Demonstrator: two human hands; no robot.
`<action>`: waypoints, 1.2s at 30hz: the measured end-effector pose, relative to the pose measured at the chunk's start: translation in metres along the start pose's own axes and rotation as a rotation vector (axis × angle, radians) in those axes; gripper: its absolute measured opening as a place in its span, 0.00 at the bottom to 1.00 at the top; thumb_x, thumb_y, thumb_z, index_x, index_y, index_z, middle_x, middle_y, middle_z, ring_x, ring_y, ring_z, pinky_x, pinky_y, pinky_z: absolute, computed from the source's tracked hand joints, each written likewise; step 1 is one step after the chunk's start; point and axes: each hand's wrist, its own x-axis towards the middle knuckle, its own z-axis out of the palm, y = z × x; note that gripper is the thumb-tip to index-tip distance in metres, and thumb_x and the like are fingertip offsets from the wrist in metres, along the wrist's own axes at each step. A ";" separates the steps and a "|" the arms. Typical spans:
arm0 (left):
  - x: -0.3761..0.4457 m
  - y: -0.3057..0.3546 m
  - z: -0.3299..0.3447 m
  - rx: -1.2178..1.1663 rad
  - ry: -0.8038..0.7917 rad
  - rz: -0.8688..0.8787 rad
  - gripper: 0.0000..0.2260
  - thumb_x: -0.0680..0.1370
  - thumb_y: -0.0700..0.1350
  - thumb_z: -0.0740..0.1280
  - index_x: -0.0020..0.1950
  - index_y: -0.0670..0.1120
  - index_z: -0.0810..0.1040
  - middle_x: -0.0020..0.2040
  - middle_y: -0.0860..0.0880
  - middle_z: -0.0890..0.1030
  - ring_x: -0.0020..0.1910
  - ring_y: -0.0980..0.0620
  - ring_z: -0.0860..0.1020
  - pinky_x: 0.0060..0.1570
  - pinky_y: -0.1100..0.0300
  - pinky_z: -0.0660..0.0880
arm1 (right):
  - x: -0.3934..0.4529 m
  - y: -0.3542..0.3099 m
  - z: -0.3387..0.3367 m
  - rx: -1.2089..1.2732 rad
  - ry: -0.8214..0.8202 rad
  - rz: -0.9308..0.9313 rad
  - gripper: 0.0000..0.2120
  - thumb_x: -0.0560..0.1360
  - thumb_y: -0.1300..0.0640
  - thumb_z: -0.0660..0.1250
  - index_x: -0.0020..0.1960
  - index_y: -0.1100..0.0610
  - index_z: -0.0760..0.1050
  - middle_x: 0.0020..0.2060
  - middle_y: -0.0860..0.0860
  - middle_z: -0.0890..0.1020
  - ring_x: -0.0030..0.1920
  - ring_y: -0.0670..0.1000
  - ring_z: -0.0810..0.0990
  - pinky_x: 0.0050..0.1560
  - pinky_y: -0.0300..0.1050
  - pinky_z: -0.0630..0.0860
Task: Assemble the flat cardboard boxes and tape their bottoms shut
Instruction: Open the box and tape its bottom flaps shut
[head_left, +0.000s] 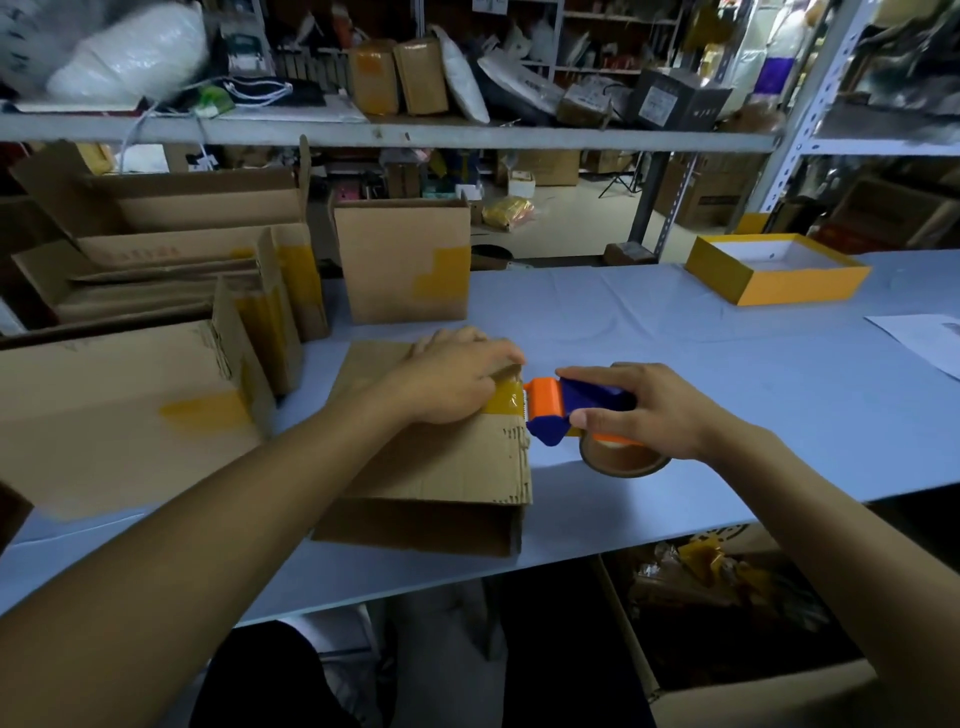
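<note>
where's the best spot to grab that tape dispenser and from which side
Grip the blue body of the tape dispenser from its rear, away from the box, as the right hand does, fingers over the top and thumb on the near side. The orange cutter end faces the box and the roll hangs below, so both should stay clear.

A pale blue desk (675, 332) fills the middle of the frame. At its right, toward the back, sits a shallow orange tray-like lid (776, 267) with a white inside. A printed paper sheet (922, 340) lies at the right edge. Across the top runs a grey metal shelf (389, 134), carrying a white plastic bag (130, 54) at upper left and two tape-wrapped brown parcels (397, 75) near the centre.
</note>
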 end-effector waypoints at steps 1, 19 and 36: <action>0.002 0.001 0.005 0.042 0.008 -0.005 0.20 0.82 0.49 0.56 0.72 0.65 0.65 0.72 0.49 0.67 0.72 0.46 0.62 0.69 0.41 0.59 | 0.000 0.000 0.000 -0.006 0.000 0.004 0.25 0.74 0.35 0.65 0.70 0.36 0.69 0.51 0.43 0.78 0.50 0.46 0.77 0.47 0.41 0.75; 0.011 -0.006 0.032 0.141 0.158 0.023 0.17 0.73 0.69 0.53 0.60 0.67 0.66 0.62 0.49 0.69 0.66 0.46 0.66 0.66 0.36 0.53 | 0.003 0.014 0.017 0.033 0.087 -0.065 0.32 0.69 0.32 0.67 0.70 0.42 0.71 0.51 0.45 0.82 0.50 0.47 0.79 0.47 0.44 0.79; 0.009 -0.007 0.028 0.127 0.092 0.029 0.25 0.67 0.75 0.54 0.62 0.69 0.65 0.63 0.50 0.66 0.68 0.46 0.62 0.67 0.34 0.48 | -0.004 0.015 0.006 -0.254 0.023 -0.022 0.37 0.65 0.24 0.58 0.71 0.37 0.68 0.41 0.40 0.72 0.40 0.42 0.72 0.37 0.37 0.64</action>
